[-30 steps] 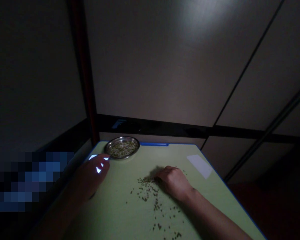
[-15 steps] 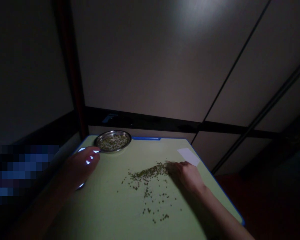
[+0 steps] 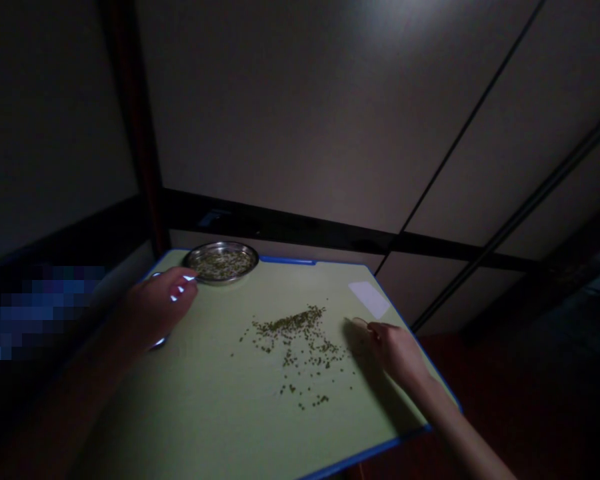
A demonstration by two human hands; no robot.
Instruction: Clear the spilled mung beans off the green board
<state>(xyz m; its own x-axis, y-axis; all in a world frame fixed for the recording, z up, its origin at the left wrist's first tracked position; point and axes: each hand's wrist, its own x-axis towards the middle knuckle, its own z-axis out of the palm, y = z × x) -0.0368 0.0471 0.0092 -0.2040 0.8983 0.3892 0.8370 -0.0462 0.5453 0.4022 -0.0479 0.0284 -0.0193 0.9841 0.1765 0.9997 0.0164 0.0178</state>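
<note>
Many small greenish-brown seeds or beans (image 3: 295, 323) lie scattered over a pale green tabletop (image 3: 205, 387), densest in a band across the middle. My right hand (image 3: 403, 350) is closed in a pinch on a thin pale object (image 3: 359, 321), whose kind is unclear. It is just right of the seeds, its shadow falling on the table. My left hand (image 3: 163, 303) curls round a dark object with shiny edges (image 3: 159, 343) at the table's left side; most of that object is hidden. Beyond its fingertips stands a round metal dish (image 3: 222, 279) with similar seeds in it.
A white paper piece (image 3: 369, 299) lies near the right edge. Blue trim (image 3: 287, 261) borders the table. Behind it rises a panelled wall or cupboard front (image 3: 280, 120) with a dark band. The room is dim; a reddish floor (image 3: 460, 367) shows at right.
My right hand has drawn back to the right and towards me, away from the main band. Some seeds now lie spread nearer to me. My left hand stays by the dish; the view has shifted slightly.
</note>
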